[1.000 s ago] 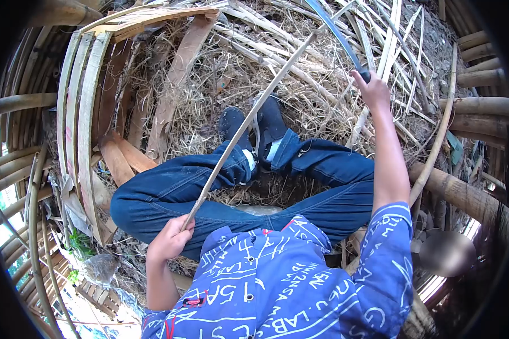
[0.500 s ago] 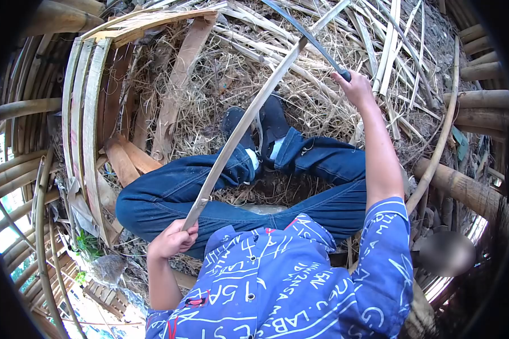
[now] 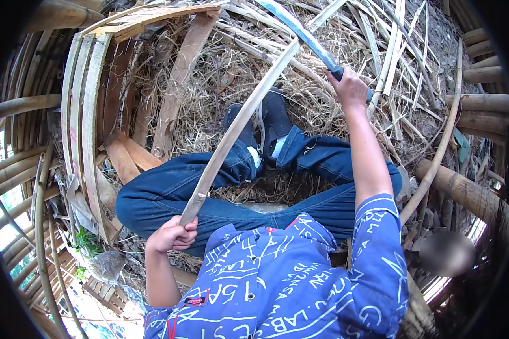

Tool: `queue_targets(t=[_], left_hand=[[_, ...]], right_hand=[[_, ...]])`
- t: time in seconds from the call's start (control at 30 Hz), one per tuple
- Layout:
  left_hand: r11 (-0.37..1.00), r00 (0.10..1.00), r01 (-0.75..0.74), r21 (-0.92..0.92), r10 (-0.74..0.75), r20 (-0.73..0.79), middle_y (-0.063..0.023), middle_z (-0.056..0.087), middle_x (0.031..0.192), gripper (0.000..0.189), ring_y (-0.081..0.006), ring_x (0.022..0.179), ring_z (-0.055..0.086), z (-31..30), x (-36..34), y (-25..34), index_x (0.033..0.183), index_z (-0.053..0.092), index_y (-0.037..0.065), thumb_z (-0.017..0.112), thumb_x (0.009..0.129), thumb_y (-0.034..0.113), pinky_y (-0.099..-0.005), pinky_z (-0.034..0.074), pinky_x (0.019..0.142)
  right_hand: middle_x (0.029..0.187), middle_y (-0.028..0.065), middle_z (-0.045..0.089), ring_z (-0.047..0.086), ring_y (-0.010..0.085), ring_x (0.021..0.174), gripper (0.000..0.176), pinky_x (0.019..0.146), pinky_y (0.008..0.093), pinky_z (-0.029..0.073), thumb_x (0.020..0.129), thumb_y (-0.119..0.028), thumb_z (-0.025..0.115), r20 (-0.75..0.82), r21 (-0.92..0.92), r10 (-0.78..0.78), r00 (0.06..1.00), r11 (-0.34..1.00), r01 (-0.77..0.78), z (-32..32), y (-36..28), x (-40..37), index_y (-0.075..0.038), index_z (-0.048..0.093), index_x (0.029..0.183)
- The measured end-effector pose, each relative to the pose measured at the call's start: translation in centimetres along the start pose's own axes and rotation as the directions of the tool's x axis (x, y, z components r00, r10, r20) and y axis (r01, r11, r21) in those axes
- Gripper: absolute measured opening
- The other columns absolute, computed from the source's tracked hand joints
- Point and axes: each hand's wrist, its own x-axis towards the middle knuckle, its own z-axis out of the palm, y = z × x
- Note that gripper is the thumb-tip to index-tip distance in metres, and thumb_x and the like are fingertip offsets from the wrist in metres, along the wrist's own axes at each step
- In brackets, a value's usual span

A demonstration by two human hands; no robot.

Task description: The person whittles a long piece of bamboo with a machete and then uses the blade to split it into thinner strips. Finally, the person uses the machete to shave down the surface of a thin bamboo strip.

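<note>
My left hand (image 3: 172,235) is closed round the lower end of a long, flat wooden strip (image 3: 237,125). The strip slants up and to the right over my crossed legs and feet. In my right hand (image 3: 349,90) is the dark handle of a long, curved blade (image 3: 302,35). The blade points up and to the left and crosses the upper part of the strip; whether it touches the wood I cannot tell.
Curved pale slats (image 3: 90,113) stand at the left beside a broad wooden board (image 3: 181,79). Thin strips and shavings (image 3: 373,51) cover the ground ahead. Thick bamboo poles (image 3: 464,189) lie at the right. A bamboo lattice (image 3: 25,169) stands at the far left.
My right hand has shifted slightly left, and the blade has turned so that its broad face shows. The wooden strip has tilted a little, while my left hand has barely moved.
</note>
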Motion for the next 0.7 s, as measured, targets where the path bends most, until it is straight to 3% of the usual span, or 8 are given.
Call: queue_targets(t=[0.3,0.7], left_hand=[[1.000,0.999,0.013,-0.018,-0.012,0.029,0.0051,0.030,0.058,0.014,-0.0024,0.042,0.023,0.2,0.3,0.2,0.081,0.037,0.011,0.042,0.075,0.001,-0.0208,0.017,0.035],[0.997,0.999,-0.009,0.081,0.013,-0.047,0.0062,0.031,0.060,0.009,-0.0014,0.045,0.024,0.9,0.3,-0.1,0.083,0.039,0.012,0.042,0.082,0.003,-0.0198,0.019,0.037]], right_hand=[[0.069,0.0126,0.068,0.070,0.0280,0.063,0.061,0.052,0.0379,0.055,0.086,-0.068,0.053,0.085,-0.154,-0.152,0.985,0.974,0.164,-2.3,1.6,2.1,-0.008,0.056,0.080],[0.067,0.0120,0.068,0.070,0.0272,0.061,0.059,0.052,0.0364,0.055,0.086,-0.066,0.055,0.056,-0.138,-0.238,0.970,0.960,0.243,-3.1,2.0,2.7,-0.008,0.056,0.080]])
